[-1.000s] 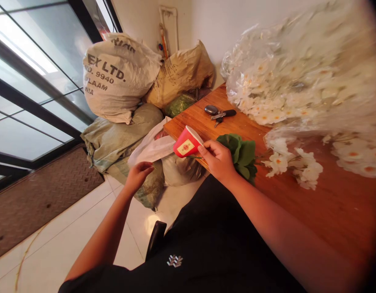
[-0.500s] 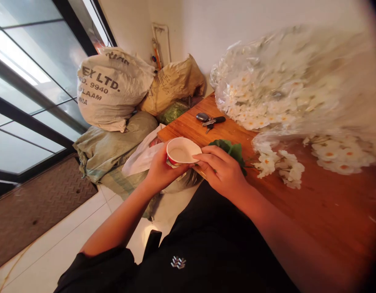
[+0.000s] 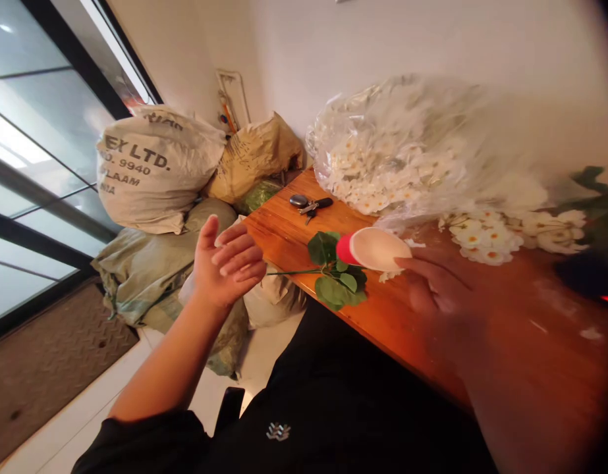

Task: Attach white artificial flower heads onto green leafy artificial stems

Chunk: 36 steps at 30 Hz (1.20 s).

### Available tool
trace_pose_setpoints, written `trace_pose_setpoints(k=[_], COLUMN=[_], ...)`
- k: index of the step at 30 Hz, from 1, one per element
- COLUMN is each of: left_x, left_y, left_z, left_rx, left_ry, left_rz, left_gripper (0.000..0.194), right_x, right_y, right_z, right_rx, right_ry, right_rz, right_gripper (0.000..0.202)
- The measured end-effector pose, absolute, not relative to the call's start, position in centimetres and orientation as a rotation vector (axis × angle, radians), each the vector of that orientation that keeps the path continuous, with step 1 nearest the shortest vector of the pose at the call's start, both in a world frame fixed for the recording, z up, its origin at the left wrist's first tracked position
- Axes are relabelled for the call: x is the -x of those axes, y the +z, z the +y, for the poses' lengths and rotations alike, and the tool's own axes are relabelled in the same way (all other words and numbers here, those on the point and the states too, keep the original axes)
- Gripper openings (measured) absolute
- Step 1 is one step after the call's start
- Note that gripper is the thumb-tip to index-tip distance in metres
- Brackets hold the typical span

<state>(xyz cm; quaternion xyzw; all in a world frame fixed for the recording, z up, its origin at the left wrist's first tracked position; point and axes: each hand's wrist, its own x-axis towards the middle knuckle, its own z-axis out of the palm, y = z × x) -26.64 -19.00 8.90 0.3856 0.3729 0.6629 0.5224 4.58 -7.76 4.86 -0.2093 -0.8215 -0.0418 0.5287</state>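
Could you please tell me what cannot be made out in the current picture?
Head view: the white flowers behind the cup, largely hidden by it.
Head view: the right hand's finger outlines, blurred.
Head view: what the dark object with the red light is, lost in blur and shadow near the right edge.
Head view: the bloom count inside the plastic wrap, hidden by its folds.

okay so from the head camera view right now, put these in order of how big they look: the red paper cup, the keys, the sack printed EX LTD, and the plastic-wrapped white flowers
Largest to smallest, as they look:
1. plastic-wrapped white flowers
2. printed sack
3. red paper cup
4. keys
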Motion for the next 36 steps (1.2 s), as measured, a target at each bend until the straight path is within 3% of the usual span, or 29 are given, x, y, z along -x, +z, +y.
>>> trace_pose_setpoints(k=[9, 17, 22, 25, 27, 33, 36], left_x=[25.4, 24.0, 25.3, 29.0, 31.9, 36.0, 34.9], left_y=[9.8, 9.5, 10.0, 10.0, 8.6, 0.1, -1.4], left_z=[-19.0, -15.7, -14.8, -16.4, -18.4, -24.7, -25.8], left_rx=[-0.778, -0.816, -1.028, -1.18, -1.157, -0.791, -0.728], left_ry=[1.609, 1.435, 1.304, 1.077, 0.936, 0.867, 0.795], left_rz=[0.623, 0.943, 1.006, 1.17, 1.269, 1.791, 1.685], left_gripper=[0.074, 0.074, 0.065, 0.046, 0.037, 0.044, 0.038], right_x=[-4.8, -5.1, -5.1, -5.3, -5.4, -5.1, -5.0], right_y=[2.6, 2.7, 2.4, 2.0, 1.8, 2.1, 2.0], right_z=[-7.1, -6.3, -6.2, -6.1, -6.1, -6.4, -6.4], right_rx=[0.584, 0.626, 0.632, 0.7, 0.706, 0.668, 0.648], right_ry=[-0.079, -0.128, -0.112, -0.08, -0.087, -0.114, -0.107], right_rz=[-1.928, -1.864, -1.879, -1.892, -1.909, -1.952, -1.971], right_gripper=[0.019, 0.023, 0.023, 0.021, 0.022, 0.024, 0.02])
